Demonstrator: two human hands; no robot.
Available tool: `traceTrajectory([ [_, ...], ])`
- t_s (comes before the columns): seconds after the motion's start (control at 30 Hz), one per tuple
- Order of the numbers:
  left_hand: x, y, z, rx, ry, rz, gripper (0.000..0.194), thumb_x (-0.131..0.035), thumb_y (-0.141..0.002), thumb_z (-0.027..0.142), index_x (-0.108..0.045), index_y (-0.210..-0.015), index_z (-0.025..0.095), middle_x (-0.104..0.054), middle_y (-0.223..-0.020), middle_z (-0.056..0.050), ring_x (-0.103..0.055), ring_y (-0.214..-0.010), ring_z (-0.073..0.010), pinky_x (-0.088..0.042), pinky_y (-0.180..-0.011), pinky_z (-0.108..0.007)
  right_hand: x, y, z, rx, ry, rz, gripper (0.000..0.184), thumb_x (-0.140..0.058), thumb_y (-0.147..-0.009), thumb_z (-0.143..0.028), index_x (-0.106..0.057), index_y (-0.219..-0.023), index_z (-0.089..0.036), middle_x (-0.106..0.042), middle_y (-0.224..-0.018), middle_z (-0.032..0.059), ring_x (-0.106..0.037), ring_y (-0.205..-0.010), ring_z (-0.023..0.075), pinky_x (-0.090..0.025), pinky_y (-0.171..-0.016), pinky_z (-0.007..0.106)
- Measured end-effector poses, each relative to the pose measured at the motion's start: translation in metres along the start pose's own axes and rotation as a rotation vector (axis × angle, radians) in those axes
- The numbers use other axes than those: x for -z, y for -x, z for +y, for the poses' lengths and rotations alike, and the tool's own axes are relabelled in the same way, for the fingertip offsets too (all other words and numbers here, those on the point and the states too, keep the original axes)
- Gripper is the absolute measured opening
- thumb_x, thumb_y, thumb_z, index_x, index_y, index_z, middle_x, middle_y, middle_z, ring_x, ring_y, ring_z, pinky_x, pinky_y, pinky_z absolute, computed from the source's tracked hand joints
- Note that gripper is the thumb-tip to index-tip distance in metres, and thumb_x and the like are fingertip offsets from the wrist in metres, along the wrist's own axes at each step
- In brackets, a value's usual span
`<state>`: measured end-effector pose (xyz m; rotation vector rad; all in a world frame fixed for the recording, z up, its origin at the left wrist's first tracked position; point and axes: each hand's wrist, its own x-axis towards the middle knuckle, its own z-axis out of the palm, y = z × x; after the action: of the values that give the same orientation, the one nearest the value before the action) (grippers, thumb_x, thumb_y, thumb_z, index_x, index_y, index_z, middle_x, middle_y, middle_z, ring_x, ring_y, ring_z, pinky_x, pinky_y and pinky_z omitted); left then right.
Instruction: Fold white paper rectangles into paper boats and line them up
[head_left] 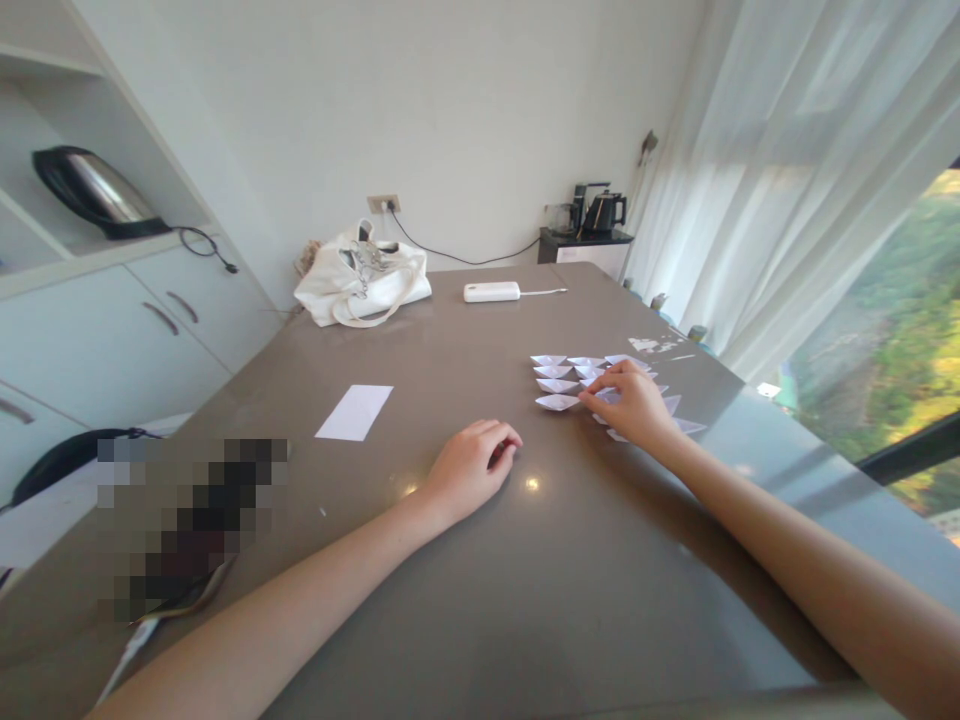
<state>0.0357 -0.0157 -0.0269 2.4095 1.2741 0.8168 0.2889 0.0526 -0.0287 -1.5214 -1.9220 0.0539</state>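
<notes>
Several small folded white paper boats [556,384] lie in rows on the grey-brown table [465,600], right of centre. My right hand [631,402] rests among them, its fingertips touching the nearest boat [558,402]; the fingers are bent and close together. My left hand [472,466] lies on the bare table a little to the left, fingers curled under loosely, and nothing shows in it. A flat white sheet of paper [355,411] lies further left, apart from both hands.
A white bag [361,285] and a white power bank [491,291] with a cable sit at the table's far side. Paper scraps [651,344] lie near the right edge. Kettles stand on a shelf [94,190] and a side stand [600,212]. A blurred dark object [191,530] lies at the left.
</notes>
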Motion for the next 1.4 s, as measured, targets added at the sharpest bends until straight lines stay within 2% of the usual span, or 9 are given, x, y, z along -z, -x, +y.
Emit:
traceTrajectory([
  [0.27,0.001,0.001,0.001,0.003,-0.008,-0.019,0.014,-0.047,-0.085,0.016,-0.061,-0.085,0.018,-0.061,-0.081,-0.003,-0.057,-0.075,-0.0150,-0.045,-0.068,-0.026,0.004,0.001,-0.005,0.010,0.004,-0.009,0.019,-0.062,-0.073,-0.034,-0.073,-0.071,-0.018,-0.057,-0.085,0.0076,-0.055,-0.078,0.0214,-0.043,-0.072,0.034],
  [0.43,0.000,0.001,-0.001,-0.004,-0.002,-0.016,0.015,-0.046,-0.086,0.016,-0.061,-0.085,0.019,-0.060,-0.082,-0.003,-0.057,-0.075,-0.0149,-0.045,-0.068,-0.026,0.009,0.004,-0.017,0.160,0.060,-0.024,0.015,-0.063,-0.076,-0.032,-0.075,-0.079,-0.023,-0.056,-0.095,0.0084,-0.054,-0.089,0.0247,-0.041,-0.083,0.038],
  [0.53,0.000,0.000,0.000,0.003,-0.006,-0.021,0.015,-0.046,-0.085,0.017,-0.061,-0.085,0.019,-0.061,-0.082,-0.003,-0.057,-0.076,-0.0152,-0.045,-0.069,-0.026,0.011,0.006,-0.021,0.206,0.127,-0.058,0.014,-0.063,-0.077,-0.032,-0.075,-0.082,-0.026,-0.056,-0.098,0.0081,-0.051,-0.091,0.0259,-0.039,-0.084,0.040],
  [0.9,0.000,0.001,0.000,0.007,-0.011,-0.030,0.015,-0.046,-0.086,0.017,-0.061,-0.085,0.019,-0.061,-0.083,-0.003,-0.057,-0.076,-0.0153,-0.045,-0.069,-0.026,0.011,0.006,-0.020,0.240,0.209,-0.089,0.015,-0.060,-0.081,-0.030,-0.075,-0.081,-0.025,-0.057,-0.106,0.0089,-0.049,-0.098,0.0278,-0.038,-0.083,0.040],
  [1.4,0.000,0.000,0.000,0.016,-0.015,-0.037,0.015,-0.046,-0.086,0.016,-0.061,-0.085,0.018,-0.061,-0.084,-0.003,-0.056,-0.077,-0.0146,-0.045,-0.070,-0.026,0.012,0.006,-0.019,0.210,0.233,-0.109,0.014,-0.060,-0.082,-0.026,-0.074,-0.083,-0.026,-0.058,-0.110,0.0073,-0.051,-0.101,0.0278,-0.039,-0.084,0.041],
])
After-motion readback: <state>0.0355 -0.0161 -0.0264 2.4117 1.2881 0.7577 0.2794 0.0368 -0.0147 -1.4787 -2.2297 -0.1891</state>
